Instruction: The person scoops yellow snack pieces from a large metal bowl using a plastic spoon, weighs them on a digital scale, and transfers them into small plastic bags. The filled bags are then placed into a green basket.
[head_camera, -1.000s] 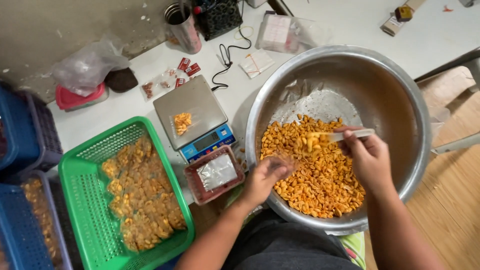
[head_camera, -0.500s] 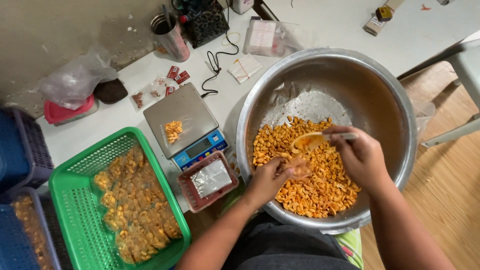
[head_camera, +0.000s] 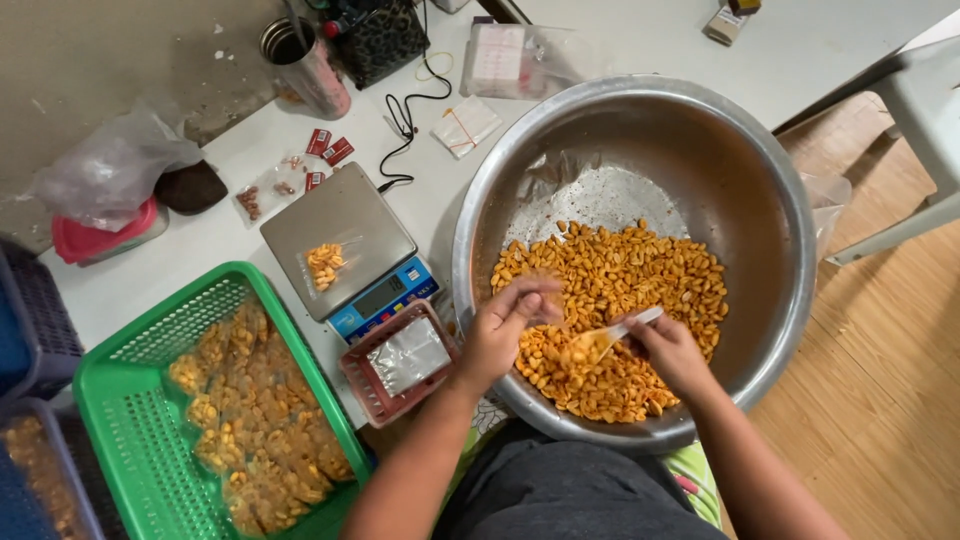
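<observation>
A wide steel bowl (head_camera: 760, 180) holds a heap of orange coated nuts (head_camera: 620, 290). My left hand (head_camera: 505, 325) pinches a small clear bag (head_camera: 548, 300) just over the nuts. My right hand (head_camera: 670, 350) grips a pale plastic spoon (head_camera: 605, 338), loaded with nuts and tipped toward the bag. On the kitchen scale (head_camera: 345, 235) to the left lies a small filled bag (head_camera: 325, 262).
A green basket (head_camera: 120, 370) with several filled nut bags sits at the lower left, a small red tray (head_camera: 385, 400) of clear bags beside the scale. Blue crates at the far left, a metal cup (head_camera: 305, 60), cable and packets at the back. Wooden floor on the right.
My right hand has dropped from the bowl's middle to its near side and scooped nuts. My left hand has lifted the clear bag to meet the spoon. The view has shifted.
</observation>
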